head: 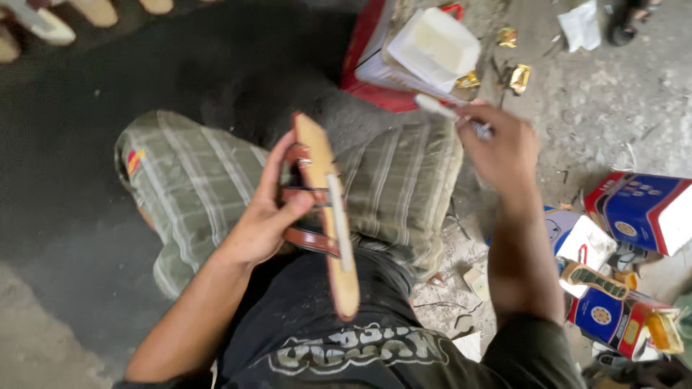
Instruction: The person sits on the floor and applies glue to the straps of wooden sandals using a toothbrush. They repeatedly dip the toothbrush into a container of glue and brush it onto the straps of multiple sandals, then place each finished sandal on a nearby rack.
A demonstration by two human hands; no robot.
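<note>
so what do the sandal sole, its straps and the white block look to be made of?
Sandal sole in the left hand: tan, matte, likely leather or fibreboard; thin flat edge. Straps: reddish-brown, slight sheen, leather-like. White block: matte, pale, possibly foam or plastic; blur leaves it open.

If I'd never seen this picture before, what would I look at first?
Probably the tan sandal with brown straps, held on edge in the middle by the left hand. Next, the right hand raised at upper right, gripping a thin white stick-like tool. Bright blue and red boxes lie on the dusty floor at right.
</note>
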